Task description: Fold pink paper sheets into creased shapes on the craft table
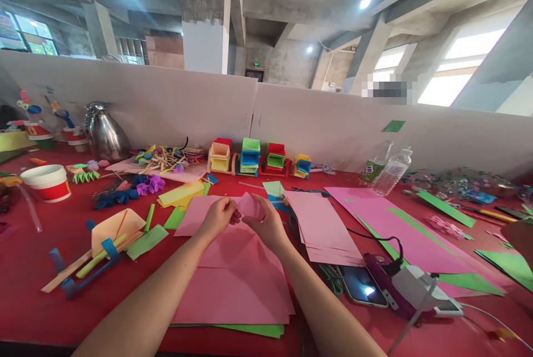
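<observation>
Between my two hands is a small pink paper piece (249,205), raised over a stack of pink sheets (233,296) with green paper under its near edge. My left hand (220,218) pinches the piece's left side with curled fingers. On its right side my right hand (267,222) grips it between thumb and fingers. More pink sheets (327,229) lie to the right. A paper cart (119,226) with blue strips and wooden sticks stands to the left.
Folded paper boxes (250,154) line the back. At left are a white-and-red cup (48,182) and a steel jug (106,132). A phone (362,285), power strip (387,287) and bottles (393,171) are at right. Another person's hand (518,240) shows at the right edge.
</observation>
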A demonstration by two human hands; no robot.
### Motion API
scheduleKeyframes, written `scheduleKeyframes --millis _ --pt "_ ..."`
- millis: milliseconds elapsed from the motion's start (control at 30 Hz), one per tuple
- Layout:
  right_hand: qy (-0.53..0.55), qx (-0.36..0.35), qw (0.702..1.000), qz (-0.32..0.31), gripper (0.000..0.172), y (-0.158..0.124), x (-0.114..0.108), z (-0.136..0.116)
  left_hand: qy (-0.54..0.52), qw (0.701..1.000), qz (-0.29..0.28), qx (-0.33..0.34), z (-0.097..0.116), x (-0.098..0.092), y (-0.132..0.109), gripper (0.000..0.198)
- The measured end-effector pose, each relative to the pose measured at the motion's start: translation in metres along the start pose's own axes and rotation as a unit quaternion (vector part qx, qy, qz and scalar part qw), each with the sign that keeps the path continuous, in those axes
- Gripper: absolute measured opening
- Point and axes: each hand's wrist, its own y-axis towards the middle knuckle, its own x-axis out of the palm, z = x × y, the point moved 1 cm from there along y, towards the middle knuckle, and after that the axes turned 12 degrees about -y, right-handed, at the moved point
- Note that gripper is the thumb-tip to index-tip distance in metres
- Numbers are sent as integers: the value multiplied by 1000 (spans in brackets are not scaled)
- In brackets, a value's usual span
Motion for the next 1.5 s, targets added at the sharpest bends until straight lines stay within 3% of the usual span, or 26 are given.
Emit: scheduleKeyframes --millis 67,133,233,333,467,667,933,1233,1367,1500 --pt "115 60 991 -9 53 0 1 -1 -2 1000 5 8 0 0 -1 31" --pt "235 132 963 -19 48 -1 2 -1 -7 999 26 21 0 1 -2 32" --pt "323 182 928 -41 35 -2 5 -2 -21 998 57 35 -2 5 -5 34" --pt "321 184 928 -40 31 -2 7 1 -35 998 39 22 -4 11 -7 35" --pt "295 171 940 -9 26 3 2 8 -55 997 -31 -34 -1 12 -8 34" --pt "208 110 970 -56 23 5 -7 7 -63 988 -116 -81 3 10 -11 32" --pt "273 120 952 -64 20 0 2 5 -78 991 -85 -71 -1 13 -12 28" --pt "204 101 972 -56 13 2 -2 0 -103 985 -82 -114 -2 10 -10 32" --pt "271 114 953 -71 18 4 -2 2 -109 984 -70 -124 2 10 -10 31" --pt "332 149 921 -139 18 6 -6 7 -101 978 -95 -155 8 3 -10 31"
